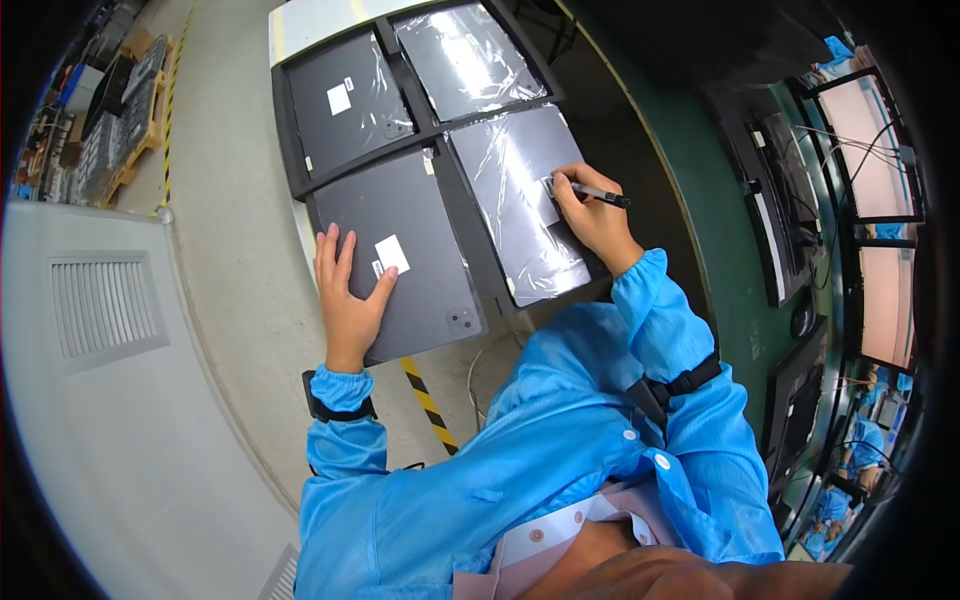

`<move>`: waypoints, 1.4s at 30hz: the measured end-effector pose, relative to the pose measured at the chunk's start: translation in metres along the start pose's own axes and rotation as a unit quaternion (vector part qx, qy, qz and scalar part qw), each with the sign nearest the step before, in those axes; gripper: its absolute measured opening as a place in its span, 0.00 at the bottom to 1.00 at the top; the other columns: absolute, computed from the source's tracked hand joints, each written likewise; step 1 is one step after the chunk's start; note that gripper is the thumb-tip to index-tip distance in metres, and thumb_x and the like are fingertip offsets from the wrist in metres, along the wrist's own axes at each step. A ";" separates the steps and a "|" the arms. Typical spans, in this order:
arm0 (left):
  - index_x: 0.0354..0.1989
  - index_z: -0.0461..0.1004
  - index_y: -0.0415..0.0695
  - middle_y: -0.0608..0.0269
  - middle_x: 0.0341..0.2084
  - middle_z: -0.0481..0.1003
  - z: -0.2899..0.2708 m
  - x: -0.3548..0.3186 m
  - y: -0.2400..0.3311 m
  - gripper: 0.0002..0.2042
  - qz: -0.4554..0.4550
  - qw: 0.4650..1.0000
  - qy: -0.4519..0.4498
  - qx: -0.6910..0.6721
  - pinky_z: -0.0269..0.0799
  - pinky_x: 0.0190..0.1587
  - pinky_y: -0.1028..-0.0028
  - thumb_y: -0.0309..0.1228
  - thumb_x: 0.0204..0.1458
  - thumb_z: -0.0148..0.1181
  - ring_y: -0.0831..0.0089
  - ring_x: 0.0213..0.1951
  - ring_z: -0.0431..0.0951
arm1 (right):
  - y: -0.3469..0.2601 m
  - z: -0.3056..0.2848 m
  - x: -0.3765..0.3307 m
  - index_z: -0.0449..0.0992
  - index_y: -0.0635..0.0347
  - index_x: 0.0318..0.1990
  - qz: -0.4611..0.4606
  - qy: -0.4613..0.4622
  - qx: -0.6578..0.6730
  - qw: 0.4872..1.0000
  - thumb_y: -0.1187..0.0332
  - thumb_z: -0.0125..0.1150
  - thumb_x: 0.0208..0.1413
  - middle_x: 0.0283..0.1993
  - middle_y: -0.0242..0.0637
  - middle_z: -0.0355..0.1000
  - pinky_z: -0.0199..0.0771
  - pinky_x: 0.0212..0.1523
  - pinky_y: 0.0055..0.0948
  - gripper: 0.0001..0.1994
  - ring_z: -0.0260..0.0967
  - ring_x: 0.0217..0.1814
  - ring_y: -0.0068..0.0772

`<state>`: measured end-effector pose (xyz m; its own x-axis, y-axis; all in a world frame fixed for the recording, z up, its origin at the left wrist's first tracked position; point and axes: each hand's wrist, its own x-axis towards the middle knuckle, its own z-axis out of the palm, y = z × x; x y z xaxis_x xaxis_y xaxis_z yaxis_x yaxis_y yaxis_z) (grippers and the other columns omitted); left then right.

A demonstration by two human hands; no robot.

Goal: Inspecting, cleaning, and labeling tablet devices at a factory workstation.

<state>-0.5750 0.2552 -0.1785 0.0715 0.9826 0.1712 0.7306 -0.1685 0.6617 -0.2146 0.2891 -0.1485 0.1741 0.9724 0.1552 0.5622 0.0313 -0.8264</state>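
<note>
My right hand (pixel 598 218) is closed around a black pen (pixel 605 197). Its tip is at a small label on the film-wrapped tablet (pixel 497 185) at the near right of a black foam tray (pixel 433 131). Spread out flat, my left hand (pixel 348 300) rests on the back of the near-left grey tablet (pixel 433 290). Beside its fingertips is a white label (pixel 393 252) on that tablet, which shows a camera bump at its lower right corner. Two more tablets lie in the far compartments: one with a white label (pixel 340 98) at the left, one under shiny film (pixel 465 60) at the right.
A green bench (pixel 690 170) runs along the right, carrying monitors (pixel 888 300) and cables. At the left stands a pale cabinet (pixel 110 390) with a vent. A loaded pallet (pixel 135 130) sits at the far left. Yellow-black tape (pixel 430 405) marks the floor.
</note>
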 end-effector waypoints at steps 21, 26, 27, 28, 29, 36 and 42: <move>0.65 0.72 0.44 0.58 0.73 0.60 0.005 0.002 -0.007 0.19 0.006 0.998 0.030 -0.054 0.49 0.75 0.57 0.31 0.68 0.50 0.54 0.76 0.51 | -0.098 0.136 -0.042 0.82 0.64 0.42 -0.165 -0.190 0.110 0.961 0.70 0.63 0.60 0.31 0.40 0.80 0.78 0.34 0.28 0.08 0.79 0.30 0.30; 0.62 0.74 0.41 0.55 0.71 0.62 0.005 0.001 -0.006 0.18 0.008 0.996 0.042 -0.080 0.47 0.74 0.53 0.31 0.66 0.50 0.51 0.74 0.53 | -0.096 0.139 -0.041 0.82 0.64 0.41 -0.202 -0.173 0.101 0.959 0.70 0.64 0.59 0.32 0.40 0.80 0.78 0.34 0.28 0.08 0.79 0.31 0.30; 0.62 0.74 0.41 0.55 0.71 0.62 0.005 0.001 -0.006 0.18 0.010 0.996 0.042 -0.080 0.47 0.74 0.53 0.31 0.66 0.50 0.51 0.74 0.53 | -0.097 0.138 -0.041 0.82 0.63 0.41 -0.189 -0.181 0.104 0.959 0.70 0.64 0.58 0.34 0.42 0.80 0.78 0.35 0.31 0.07 0.80 0.33 0.37; 0.62 0.74 0.40 0.55 0.71 0.62 0.005 0.003 -0.007 0.18 0.013 0.996 0.042 -0.074 0.48 0.74 0.53 0.31 0.66 0.51 0.51 0.74 0.53 | -0.098 0.137 -0.041 0.82 0.62 0.41 -0.175 -0.189 0.107 0.960 0.71 0.64 0.58 0.36 0.44 0.80 0.79 0.36 0.34 0.07 0.81 0.35 0.43; 0.62 0.74 0.40 0.55 0.71 0.62 0.005 0.004 -0.007 0.18 0.017 0.997 0.041 -0.068 0.49 0.74 0.54 0.31 0.66 0.51 0.51 0.74 0.54 | -0.097 0.133 -0.040 0.82 0.62 0.41 -0.175 -0.185 0.107 0.961 0.71 0.64 0.58 0.36 0.44 0.80 0.79 0.36 0.34 0.07 0.81 0.35 0.43; 0.64 0.72 0.41 0.49 0.71 0.61 0.003 0.005 -0.009 0.22 0.029 0.998 0.043 -0.047 0.46 0.74 0.48 0.36 0.65 0.55 0.48 0.74 0.53 | -0.071 0.028 -0.053 0.77 0.63 0.52 -0.156 -0.141 0.076 0.975 0.61 0.68 0.60 0.47 0.50 0.77 0.76 0.50 0.39 0.18 0.77 0.47 0.53; 0.70 0.65 0.45 0.40 0.71 0.57 0.002 -0.036 0.103 0.43 0.199 0.969 -0.097 0.108 0.37 0.70 0.29 0.57 0.48 0.69 0.46 0.75 0.51 | -0.026 -0.054 -0.091 0.72 0.56 0.61 -0.267 -0.181 -0.250 0.913 0.53 0.75 0.48 0.62 0.49 0.70 0.53 0.73 0.56 0.34 0.63 0.70 0.52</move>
<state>-0.5012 0.2029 -0.1177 0.4890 0.8423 0.2266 0.7422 -0.5383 0.3992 -0.2010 0.1875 -0.1115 -0.4605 0.8648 0.1999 0.8034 0.5019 -0.3205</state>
